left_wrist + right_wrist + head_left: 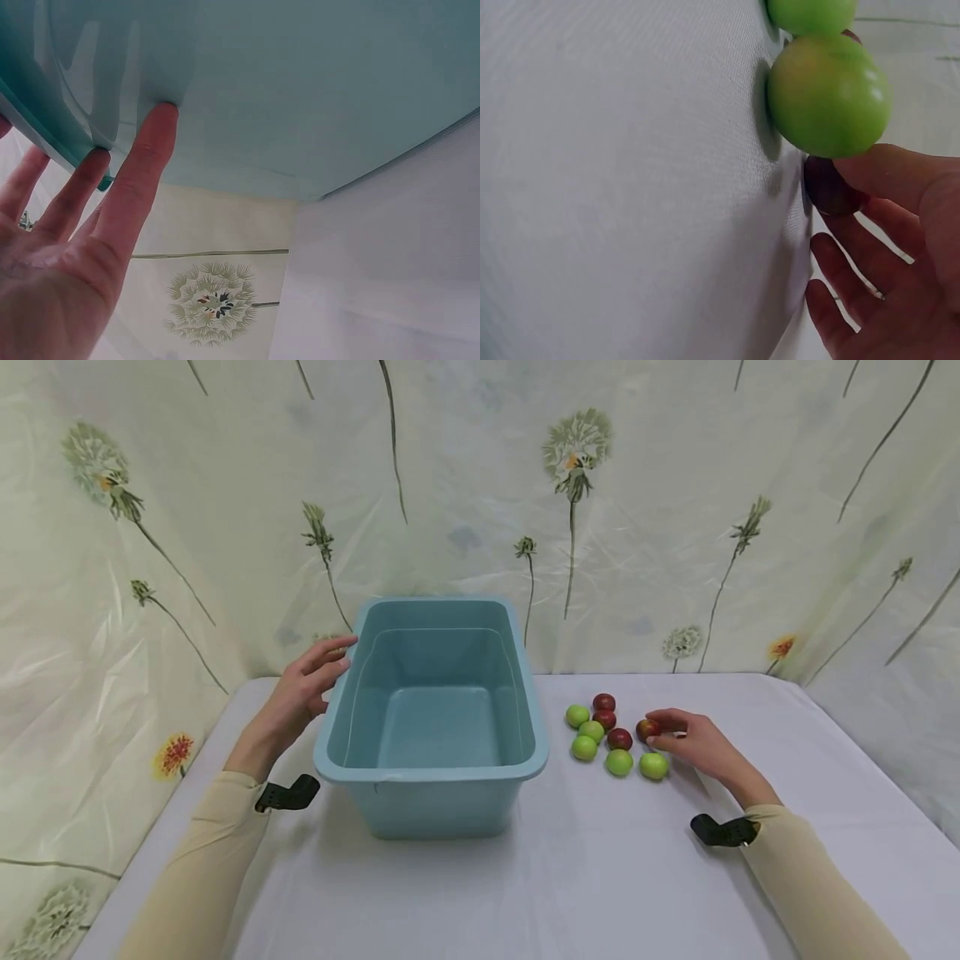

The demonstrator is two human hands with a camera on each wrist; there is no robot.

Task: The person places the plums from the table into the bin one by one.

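A light-blue plastic tub (431,774) stands on the table with nothing inside it. My left hand (303,685) is at its left side, fingers fairly straight, with fingertips on the rim and outer wall, as the left wrist view also shows. To the right of the tub, my right hand (697,745) pinches a red plum (646,730) between thumb and fingers, close to the tabletop. In the right wrist view the plum (829,186) is partly hidden by the thumb and a round green fruit (829,94). The other fingers spread beside it.
Several round green fruits (619,762) and more red plums (619,739) lie in a loose cluster between the tub and my right hand. A white cloth (600,877) covers the table. Flower-patterned plastic sheeting (465,485) hangs behind and at both sides.
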